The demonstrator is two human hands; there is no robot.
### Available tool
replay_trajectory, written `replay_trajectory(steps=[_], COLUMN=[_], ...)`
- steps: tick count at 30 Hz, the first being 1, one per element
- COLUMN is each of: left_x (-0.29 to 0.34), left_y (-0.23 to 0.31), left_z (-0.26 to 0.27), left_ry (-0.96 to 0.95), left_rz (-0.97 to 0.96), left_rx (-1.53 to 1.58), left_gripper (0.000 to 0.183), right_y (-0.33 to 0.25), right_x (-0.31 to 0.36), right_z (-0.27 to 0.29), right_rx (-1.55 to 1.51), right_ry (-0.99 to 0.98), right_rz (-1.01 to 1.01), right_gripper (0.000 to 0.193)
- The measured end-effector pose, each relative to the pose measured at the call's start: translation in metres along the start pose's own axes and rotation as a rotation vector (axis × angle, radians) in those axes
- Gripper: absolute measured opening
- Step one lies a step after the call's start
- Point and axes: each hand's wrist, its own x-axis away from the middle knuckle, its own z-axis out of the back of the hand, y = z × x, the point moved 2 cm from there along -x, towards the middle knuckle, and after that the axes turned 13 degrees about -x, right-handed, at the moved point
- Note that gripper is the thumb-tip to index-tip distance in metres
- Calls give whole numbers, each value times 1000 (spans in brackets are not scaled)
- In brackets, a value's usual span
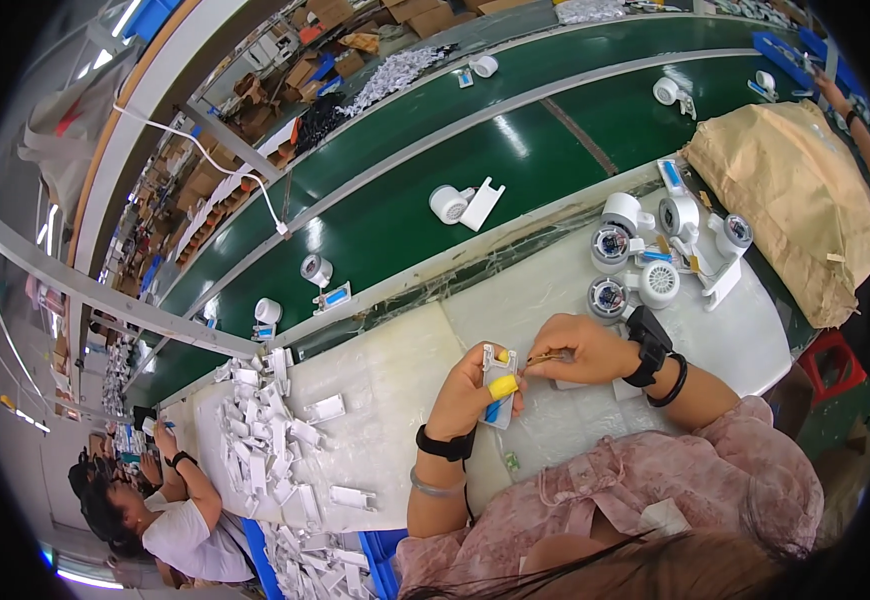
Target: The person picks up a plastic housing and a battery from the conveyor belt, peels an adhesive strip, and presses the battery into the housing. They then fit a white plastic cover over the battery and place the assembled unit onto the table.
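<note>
My left hand point(462, 398) is closed around a small white plastic housing point(498, 413) with a blue part in it. Yellow covers wrap the thumb and a fingertip. Close beside it, my right hand point(587, 350) pinches a thin brownish piece at the housing's edge; its kind is too small to make out. Under the right hand lies a white part, mostly hidden. Beyond that hand, several round white fan-like units point(659, 284) are grouped on the table, some with circuit boards exposed and blue parts attached.
White plastic housings point(270, 430) lie heaped at the table's left, above a blue bin point(383, 555) of more. A green conveyor belt point(385, 250) carries spaced white units. Brown paper point(785, 190) covers something at right, near a red stool point(835, 365). Co-workers point(180, 530) sit at left.
</note>
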Motion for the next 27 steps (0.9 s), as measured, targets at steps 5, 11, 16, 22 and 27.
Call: replay_trajectory(steps=[5,11,16,22,27], left_x=[0,9,1,-11,-10], left_y=[0,9,-4,-14,-13], left_z=[9,14,6,-7,-12], left_ry=[166,186,329,372,346], left_rz=[-168,-156,-168,-169,-157], left_rx=[-419,-287,-384,-256,-284], left_gripper=[28,21,22,23,27], right_y=[-9,1,-10,-7,-5], right_x=[-2,2,-3,-2,-2], right_z=[3,1,-4,-10,-8], right_rx=[-147,-350,58,510,463], right_ry=[-168,-251,-167,267,283], right_rz=[-158,-292,-188,136,233], right_gripper=[20,29,17,10,12])
